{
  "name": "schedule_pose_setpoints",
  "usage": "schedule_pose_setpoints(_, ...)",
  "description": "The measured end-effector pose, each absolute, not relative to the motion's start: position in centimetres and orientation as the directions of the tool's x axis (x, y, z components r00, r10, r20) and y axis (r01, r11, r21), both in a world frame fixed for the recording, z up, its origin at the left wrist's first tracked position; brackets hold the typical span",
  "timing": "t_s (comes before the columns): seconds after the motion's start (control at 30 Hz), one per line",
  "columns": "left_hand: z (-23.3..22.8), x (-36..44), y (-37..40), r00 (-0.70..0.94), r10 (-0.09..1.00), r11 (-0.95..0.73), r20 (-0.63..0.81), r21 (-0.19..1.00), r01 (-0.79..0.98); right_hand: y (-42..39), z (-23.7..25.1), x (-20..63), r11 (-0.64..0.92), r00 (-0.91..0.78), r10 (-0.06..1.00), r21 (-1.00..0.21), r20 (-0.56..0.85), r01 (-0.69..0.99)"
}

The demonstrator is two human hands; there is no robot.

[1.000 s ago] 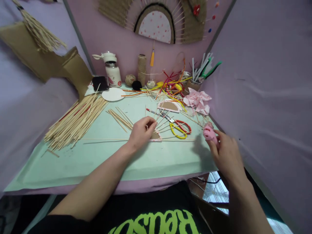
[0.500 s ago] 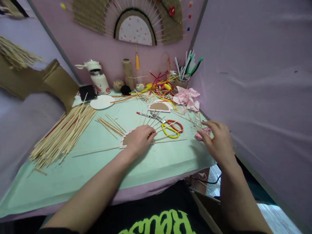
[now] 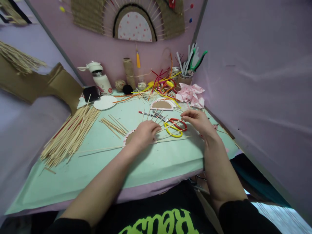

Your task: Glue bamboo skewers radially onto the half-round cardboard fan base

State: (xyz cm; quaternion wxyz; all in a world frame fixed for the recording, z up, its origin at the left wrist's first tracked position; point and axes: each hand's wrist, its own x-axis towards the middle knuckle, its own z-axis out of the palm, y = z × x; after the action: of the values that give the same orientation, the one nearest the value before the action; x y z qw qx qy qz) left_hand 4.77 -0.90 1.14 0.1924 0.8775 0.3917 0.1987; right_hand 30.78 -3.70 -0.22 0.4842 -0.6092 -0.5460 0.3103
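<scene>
My left hand (image 3: 145, 132) rests with curled fingers on a cardboard half-circle (image 3: 128, 139) that has a pink-and-white scalloped edge, pinning it to the table. Thin wooden sticks fan outward from this piece, and my palm hides much of it. At the outer end of one thin stick (image 3: 172, 123), on the right side of the fan, my right hand (image 3: 198, 123) has thumb and forefinger pinched together. Under the fanned sticks lie scissors (image 3: 167, 131) with one yellow and one red handle. A red-tipped slender tool (image 3: 140, 112) is beside their blades.
A large pile of sticks (image 3: 70, 136) and a smaller bundle (image 3: 113, 127) lie left. Behind are a second half-circle (image 3: 162, 104), a white oval (image 3: 105, 102), a bottle (image 3: 102, 81), twine (image 3: 128, 73), coloured pipe cleaners (image 3: 159, 81), pink crumpled paper (image 3: 190, 95) and a tool cup (image 3: 184, 79).
My right hand has moved left and forward from the pink item at the right edge to a stick's end, and its fingers have closed. My left hand stays on the half-circle.
</scene>
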Motion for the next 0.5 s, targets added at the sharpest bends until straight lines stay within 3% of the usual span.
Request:
schedule_pose_setpoints(0.17, 0.9, 2.4, 0.0, 0.500, 0.845, -0.492, 0.187, 0.637, 0.593, -3.4, -0.5, 31.0, 0.025, 0.226, 0.967, -0.929, 0.116, 0.369)
schedule_pose_setpoints(0.5, 0.4, 2.2, -0.2, 0.564, 0.819, -0.482, 0.102, 0.656, 0.581, -3.2, -1.4, 30.9, -0.018, 0.184, 0.981, -0.914, 0.063, 0.405)
